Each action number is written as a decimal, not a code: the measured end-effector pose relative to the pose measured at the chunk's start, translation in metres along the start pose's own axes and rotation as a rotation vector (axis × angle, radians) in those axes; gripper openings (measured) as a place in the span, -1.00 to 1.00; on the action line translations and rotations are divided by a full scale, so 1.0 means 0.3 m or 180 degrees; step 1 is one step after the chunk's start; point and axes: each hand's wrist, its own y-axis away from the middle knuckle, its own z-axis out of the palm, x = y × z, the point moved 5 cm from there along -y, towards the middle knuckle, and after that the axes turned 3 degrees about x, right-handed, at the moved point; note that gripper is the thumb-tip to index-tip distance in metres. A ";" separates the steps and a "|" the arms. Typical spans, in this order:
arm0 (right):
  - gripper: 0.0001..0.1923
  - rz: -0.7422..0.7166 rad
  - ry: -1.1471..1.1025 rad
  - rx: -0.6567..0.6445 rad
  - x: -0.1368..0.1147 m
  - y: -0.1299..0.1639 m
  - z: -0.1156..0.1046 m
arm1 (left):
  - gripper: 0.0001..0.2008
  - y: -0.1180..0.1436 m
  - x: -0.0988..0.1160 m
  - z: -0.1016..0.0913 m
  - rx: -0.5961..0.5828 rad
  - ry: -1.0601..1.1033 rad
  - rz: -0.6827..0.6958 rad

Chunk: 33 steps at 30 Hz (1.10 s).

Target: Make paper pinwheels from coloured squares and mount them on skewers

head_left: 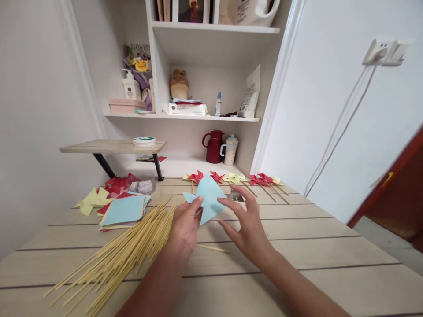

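Note:
A light blue paper pinwheel (210, 199), partly folded, is pinched between the thumb and fingers of my left hand (185, 222) above the table. My right hand (247, 224) is at the paper's right side with thumb and fingers apart; the index fingertip is at its edge, and whether it touches I cannot tell. Behind the right fingers sits a small clear box (237, 197) with tiny metallic pieces. Below the hands lies a single thin wooden stick (213, 248). Many more wooden sticks (132, 246) are spread left of my left hand.
A stack of coloured paper squares (125, 210) lies at left, near yellow (92, 200) and red cut papers (120, 185). Red and yellow pinwheels on sticks (264, 179) line the table's back. A red jug (214, 147) and a cup (230, 150) stand behind. A small raised shelf (109, 146) overhangs the left.

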 end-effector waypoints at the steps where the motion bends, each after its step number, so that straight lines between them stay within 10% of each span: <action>1: -0.55 -0.0088 0.0132 0.0007 -0.005 0.002 0.005 | -0.79 0.000 -0.007 0.002 -0.0049 -0.0010 -0.0009; 10: -0.88 -0.0475 0.0304 0.0219 -0.041 0.003 0.029 | -0.72 0.021 -0.027 0.021 -0.0222 -0.0144 -0.0074; 21: -0.94 0.0517 -0.0626 0.0352 0.029 -0.011 0.029 | -0.75 0.027 -0.032 0.017 -0.0130 -0.0165 0.0015; 29: -0.42 0.2540 -0.2925 0.0020 0.126 0.006 0.061 | -0.78 0.020 0.009 0.045 -0.0621 0.0176 0.0040; 33: -0.17 0.2773 -0.3503 -0.0244 0.119 0.002 0.061 | -0.72 0.034 -0.008 0.057 -0.0736 -0.0164 0.0001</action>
